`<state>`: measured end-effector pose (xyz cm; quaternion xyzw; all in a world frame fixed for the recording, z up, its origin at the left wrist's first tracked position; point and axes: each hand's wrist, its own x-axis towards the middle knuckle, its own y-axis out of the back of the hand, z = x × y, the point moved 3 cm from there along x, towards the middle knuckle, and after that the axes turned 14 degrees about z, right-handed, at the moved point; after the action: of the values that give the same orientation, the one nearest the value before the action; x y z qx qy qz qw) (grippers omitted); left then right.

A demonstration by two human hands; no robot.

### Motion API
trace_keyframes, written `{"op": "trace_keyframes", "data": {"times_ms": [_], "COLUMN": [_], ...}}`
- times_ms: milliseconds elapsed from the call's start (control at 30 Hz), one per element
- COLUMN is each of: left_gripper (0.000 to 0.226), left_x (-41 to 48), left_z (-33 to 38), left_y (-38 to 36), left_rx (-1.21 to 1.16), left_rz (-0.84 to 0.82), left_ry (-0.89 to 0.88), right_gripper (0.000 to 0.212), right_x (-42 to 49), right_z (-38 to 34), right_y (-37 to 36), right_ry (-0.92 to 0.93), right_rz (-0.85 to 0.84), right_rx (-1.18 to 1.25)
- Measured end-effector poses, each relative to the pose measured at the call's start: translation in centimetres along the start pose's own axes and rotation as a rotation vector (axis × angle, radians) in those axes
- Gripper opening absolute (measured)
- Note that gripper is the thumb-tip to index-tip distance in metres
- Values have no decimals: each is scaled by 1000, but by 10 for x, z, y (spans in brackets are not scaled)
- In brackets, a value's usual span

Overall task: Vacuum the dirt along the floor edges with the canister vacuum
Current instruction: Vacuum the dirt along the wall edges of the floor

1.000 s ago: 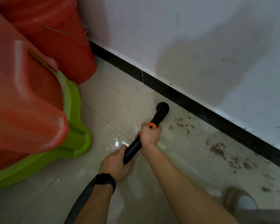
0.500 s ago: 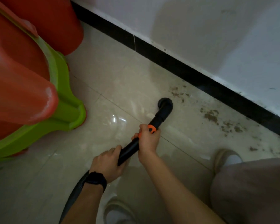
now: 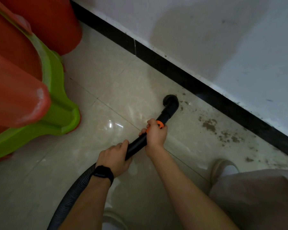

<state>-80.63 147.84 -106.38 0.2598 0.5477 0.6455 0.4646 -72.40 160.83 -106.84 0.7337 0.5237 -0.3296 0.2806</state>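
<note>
Both hands hold a black vacuum wand [image 3: 136, 145] over the beige tiled floor. My right hand [image 3: 155, 135] grips it just below its orange ring [image 3: 160, 124]. Lower down, my left hand [image 3: 114, 159], with a black band on the wrist, grips it where the ribbed hose [image 3: 70, 198] joins. The round nozzle [image 3: 170, 102] rests on the floor close to the black skirting [image 3: 189, 77]. Brown dirt [image 3: 209, 126] lies scattered along the skirting, right of the nozzle. The canister is out of view.
Red plastic tubs [image 3: 12, 83] with a green one [image 3: 56, 103] between them stand at the left, and a red bucket [image 3: 53, 22] behind. A white wall [image 3: 214, 39] rises above the skirting. My shoe [image 3: 223, 168] and trouser leg [image 3: 256, 200] are at the lower right.
The nozzle has moved right along the skirting toward the dirt patches. The view has shifted down and right, bringing my leg and shoe in. Both hands keep their grip on the wand.
</note>
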Motion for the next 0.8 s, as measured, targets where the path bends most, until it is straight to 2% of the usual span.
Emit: {"op": "trace_keyframes", "data": {"times_ms": [800], "left_gripper": [33], "left_x": [52], "left_z": [17], "left_y": [1], "left_rx": [31], "left_rz": [80], "left_ry": [-76], "right_gripper": [20], "right_x": [33], "right_z": [-37], "right_y": [-21], "right_ry": [19], "right_rz": [-5], "right_rx": [32]}}
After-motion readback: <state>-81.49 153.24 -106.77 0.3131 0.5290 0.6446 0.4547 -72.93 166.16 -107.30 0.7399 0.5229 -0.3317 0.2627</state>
